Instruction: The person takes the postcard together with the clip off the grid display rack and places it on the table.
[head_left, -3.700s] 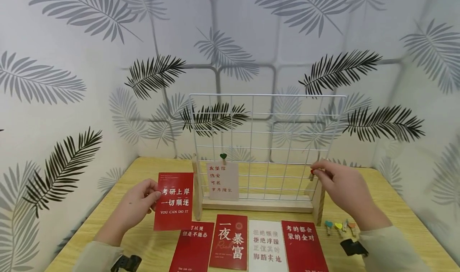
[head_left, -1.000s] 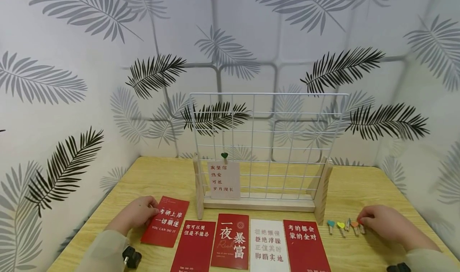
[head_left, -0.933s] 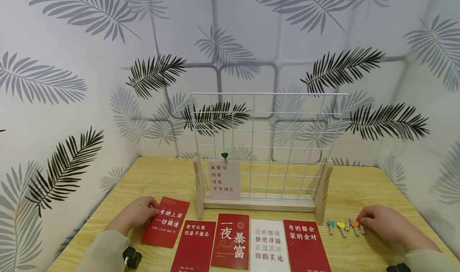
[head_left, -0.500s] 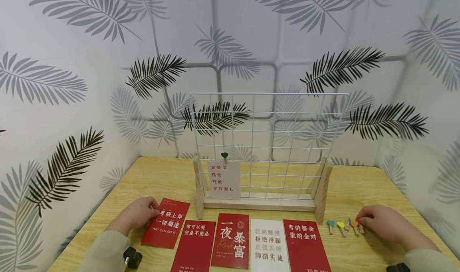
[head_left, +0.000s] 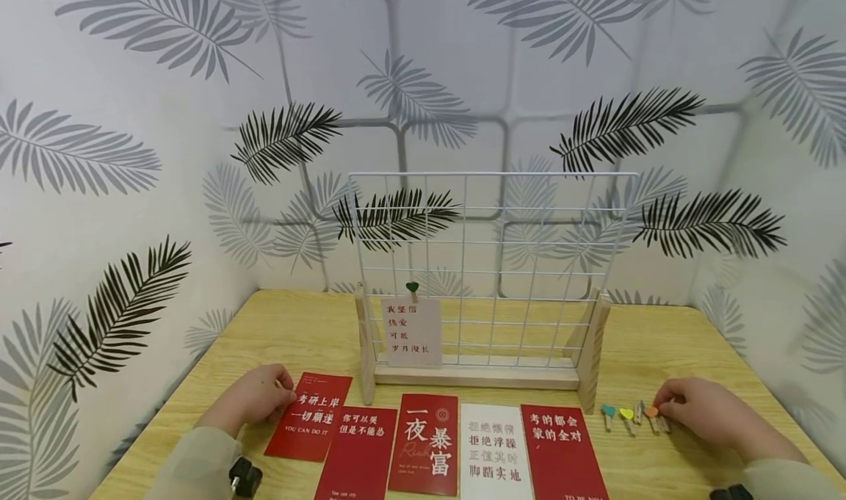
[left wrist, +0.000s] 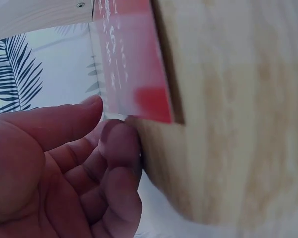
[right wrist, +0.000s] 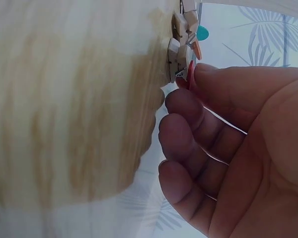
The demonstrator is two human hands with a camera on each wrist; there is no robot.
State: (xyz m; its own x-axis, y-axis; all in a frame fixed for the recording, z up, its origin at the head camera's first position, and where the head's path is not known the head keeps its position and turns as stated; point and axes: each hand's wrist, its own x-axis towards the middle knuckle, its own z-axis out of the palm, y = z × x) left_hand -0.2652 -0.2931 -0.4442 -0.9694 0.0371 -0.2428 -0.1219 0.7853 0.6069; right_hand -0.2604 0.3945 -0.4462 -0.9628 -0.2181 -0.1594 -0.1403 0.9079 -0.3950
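On the table at the left, my left hand [head_left: 261, 397] pinches the left edge of a red card [head_left: 309, 415] with white lettering; the wrist view shows thumb and fingertip at the card's edge [left wrist: 139, 69]. The card's right side meets a neighbouring red card [head_left: 360, 448]. At the right, my right hand [head_left: 697, 412] pinches a small wooden clothespin with a red heart [right wrist: 191, 74], low beside several other heart clothespins [head_left: 628, 421]. Its remaining fingers curl loosely. A pale card [head_left: 413, 338] hangs from the wire grid rack [head_left: 492, 272] under a green heart clothespin [head_left: 413, 288].
A row of cards lies before the rack: a red one [head_left: 423, 445], a white one [head_left: 492, 456] and another red one [head_left: 562, 456]. The rack's wooden base [head_left: 476, 377] stands mid-table. Behind the yellow wood-grain table [head_left: 297, 324] is a leaf-patterned backdrop.
Earlier, my left hand held the red card up beside the rack and my right held the red clothespin by its right post. Both came down to the table; lately the card slid slightly right and nearer.
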